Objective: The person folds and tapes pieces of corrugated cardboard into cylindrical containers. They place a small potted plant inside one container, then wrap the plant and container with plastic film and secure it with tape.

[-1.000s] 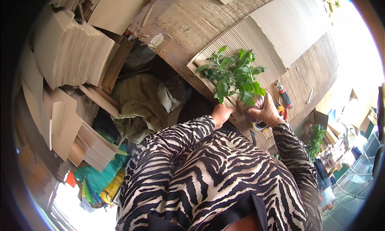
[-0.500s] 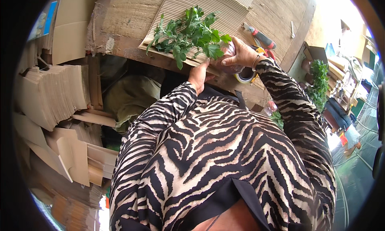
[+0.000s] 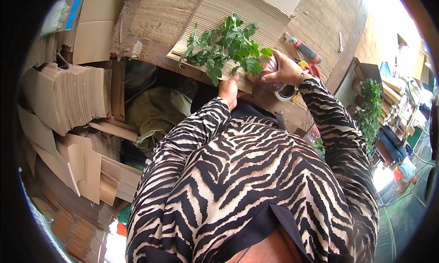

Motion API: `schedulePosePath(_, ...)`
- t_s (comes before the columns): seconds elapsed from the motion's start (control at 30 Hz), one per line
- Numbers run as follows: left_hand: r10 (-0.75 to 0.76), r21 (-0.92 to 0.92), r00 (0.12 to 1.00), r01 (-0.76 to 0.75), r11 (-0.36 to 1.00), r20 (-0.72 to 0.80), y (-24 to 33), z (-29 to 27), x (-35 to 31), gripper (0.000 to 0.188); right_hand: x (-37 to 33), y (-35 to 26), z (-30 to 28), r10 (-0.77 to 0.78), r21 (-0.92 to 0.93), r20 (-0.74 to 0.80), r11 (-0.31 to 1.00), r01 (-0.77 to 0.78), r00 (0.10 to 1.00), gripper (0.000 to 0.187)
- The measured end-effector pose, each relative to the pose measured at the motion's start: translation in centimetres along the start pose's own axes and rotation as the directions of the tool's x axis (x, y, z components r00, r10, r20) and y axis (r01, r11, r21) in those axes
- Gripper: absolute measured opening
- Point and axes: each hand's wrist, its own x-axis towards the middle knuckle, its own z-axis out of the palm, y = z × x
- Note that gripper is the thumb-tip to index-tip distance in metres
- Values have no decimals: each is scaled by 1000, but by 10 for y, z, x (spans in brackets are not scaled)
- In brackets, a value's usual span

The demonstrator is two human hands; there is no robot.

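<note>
A leafy green plant bundle (image 3: 224, 46) lies across a sheet of ribbed corrugated cardboard (image 3: 270, 11) at the near edge of the wooden table. Its base is a rounded clump wrapped in clear plastic (image 3: 269, 75), reddish-brown inside. My right hand (image 3: 288, 70) grips this wrapped base from the right, thumb on the near side. Left of it, my left hand (image 3: 229, 91) is closed on the near edge of the cardboard, thumb on top and the other fingers mostly hidden beneath. A roll of tape (image 3: 287, 95) sits just below my right wrist.
Beyond my right hand lie a red-and-grey handled cutter (image 3: 307, 51), red-handled scissors (image 3: 314, 71) and a small metal wrench (image 3: 340, 42). Stacked cardboard pieces (image 3: 68, 96) crowd the left. More leafy bundles (image 3: 369, 105) stand at the right, past the table's edge (image 3: 350, 46).
The whole view has shifted, so the scene sits slightly further right and lower at the table. Both hands keep nearly the same holds on the cardboard and the plant's wrapped base.
</note>
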Motion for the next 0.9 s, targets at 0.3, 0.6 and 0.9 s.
schedulePosePath(0.3,-6,-12,1000,6,1000,24,5,8,-11,33,2,-14,-11,146,-40,85,989,-143,986,107)
schedulePosePath(0.6,-58,-24,998,58,998,-2,7,7,-12,31,-33,-51,15,102,-245,-286,953,-176,953,98)
schedulePosePath(0.9,-53,-102,993,42,994,-109,2,-3,-40,31,-32,-48,29,88,-198,-210,972,-130,974,98)
